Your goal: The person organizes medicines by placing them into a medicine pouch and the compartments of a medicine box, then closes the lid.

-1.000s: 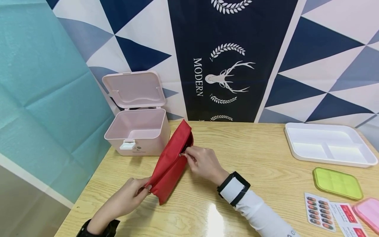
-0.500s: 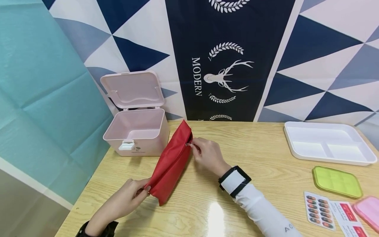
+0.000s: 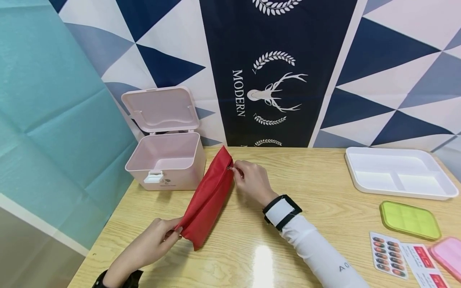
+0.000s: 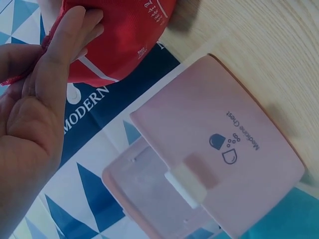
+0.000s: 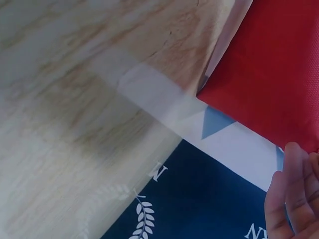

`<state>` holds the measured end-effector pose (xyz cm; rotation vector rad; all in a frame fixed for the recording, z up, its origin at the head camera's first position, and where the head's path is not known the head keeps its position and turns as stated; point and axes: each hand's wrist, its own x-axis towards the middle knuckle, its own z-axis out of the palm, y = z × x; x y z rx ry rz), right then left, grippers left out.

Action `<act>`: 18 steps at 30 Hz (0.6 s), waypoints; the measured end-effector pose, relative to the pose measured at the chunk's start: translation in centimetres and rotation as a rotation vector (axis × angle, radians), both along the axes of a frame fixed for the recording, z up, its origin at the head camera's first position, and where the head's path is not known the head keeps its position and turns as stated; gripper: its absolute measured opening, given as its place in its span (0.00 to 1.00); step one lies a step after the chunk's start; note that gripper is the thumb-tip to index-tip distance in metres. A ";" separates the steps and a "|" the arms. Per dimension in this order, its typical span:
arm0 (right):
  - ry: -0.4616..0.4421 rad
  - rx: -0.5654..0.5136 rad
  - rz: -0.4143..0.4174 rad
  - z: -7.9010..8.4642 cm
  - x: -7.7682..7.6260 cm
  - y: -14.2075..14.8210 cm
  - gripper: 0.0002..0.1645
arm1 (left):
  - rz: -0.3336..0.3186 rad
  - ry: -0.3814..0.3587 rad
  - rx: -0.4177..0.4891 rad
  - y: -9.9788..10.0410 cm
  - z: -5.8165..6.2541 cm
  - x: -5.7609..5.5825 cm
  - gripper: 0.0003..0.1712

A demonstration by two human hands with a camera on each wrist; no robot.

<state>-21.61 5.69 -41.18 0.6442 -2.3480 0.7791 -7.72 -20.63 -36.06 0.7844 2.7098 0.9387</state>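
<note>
A red zip pouch [image 3: 208,204] stands tilted over the table, its zipper running along the top edge. My left hand [image 3: 153,244] pinches the pouch's near corner between thumb and fingers. At the far end, my right hand [image 3: 253,180] pinches the zipper's metal pull close to the pouch's far corner. In the left wrist view, white print and a pale stripe show on the side of the pouch [image 4: 124,40], with the left hand [image 4: 45,99] gripping its edge. The right wrist view catches only part of the right hand [image 5: 296,191] at the pouch's edge.
Left of the pouch, a pink medicine chest [image 3: 180,180] stands with its lid up. A white divided tray [image 3: 378,190] lies at the back right. Nearer are a green pill case [image 3: 410,220], a capsule blister pack [image 3: 389,256], red-and-white packs [image 3: 425,262] and a pink case [image 3: 448,256].
My right hand has drawn the zipper pull along the pouch toward its far corner, and the opening there has closed up. The left hand keeps its hold on the near corner.
</note>
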 end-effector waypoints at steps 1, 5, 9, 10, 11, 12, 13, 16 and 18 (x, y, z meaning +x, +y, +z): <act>-0.004 0.000 -0.009 0.0 -0.1 0.0 0.10 | -0.003 0.003 0.003 0.0 0.0 0.0 0.17; -0.011 -0.009 -0.047 0.0 -0.5 0.3 0.10 | -0.019 0.023 0.005 -0.1 -0.1 0.1 0.16; -0.009 -0.012 -0.054 0.1 -1.0 0.5 0.09 | -0.028 0.044 -0.001 -0.1 -0.1 0.2 0.16; -0.007 -0.011 -0.056 0.1 -1.2 0.5 0.09 | -0.027 0.043 -0.001 -0.1 -0.1 0.2 0.16; -0.006 -0.010 -0.061 0.1 -1.4 0.5 0.09 | -0.029 0.047 0.001 -0.1 -0.1 0.2 0.16; -0.007 -0.009 -0.067 0.0 -1.6 0.5 0.09 | -0.033 0.044 0.003 -0.1 -0.1 0.2 0.16; -0.007 -0.005 -0.075 0.0 -1.8 0.6 0.09 | -0.037 0.040 0.006 -0.1 -0.1 0.2 0.16; -0.008 0.012 -0.095 0.0 -2.4 0.5 0.10 | -0.052 0.026 0.016 0.1 -0.1 0.2 0.16; -0.010 0.023 -0.103 0.0 -2.7 0.4 0.10 | -0.071 0.027 0.024 0.2 -0.2 0.3 0.14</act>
